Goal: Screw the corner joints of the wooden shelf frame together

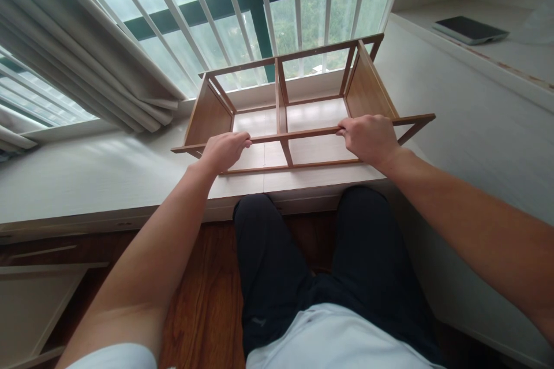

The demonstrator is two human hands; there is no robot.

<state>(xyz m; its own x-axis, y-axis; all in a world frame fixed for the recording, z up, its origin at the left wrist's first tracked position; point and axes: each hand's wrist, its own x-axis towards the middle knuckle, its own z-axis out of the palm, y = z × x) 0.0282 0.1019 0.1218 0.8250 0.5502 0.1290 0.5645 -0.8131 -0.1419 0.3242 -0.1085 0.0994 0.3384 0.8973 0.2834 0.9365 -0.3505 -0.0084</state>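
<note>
A brown wooden shelf rack (282, 105) lies on its side on the white window ledge. It is an open frame with solid panels inside near its left and right ends and a divider in the middle. My left hand (224, 153) is closed around the near upper rail, left of the divider. Further right on the same rail, my right hand (370, 135) grips with fingers wrapped round it. Parts of the rail are hidden behind both hands.
The white ledge (108, 176) runs under the window, with a grey curtain (99, 46) at left. White bars (234, 0) cross the window. A flat dark device (470, 30) rests on the right-hand shelf. My knees touch or nearly touch the ledge front; a pale panel (37, 305) is at lower left.
</note>
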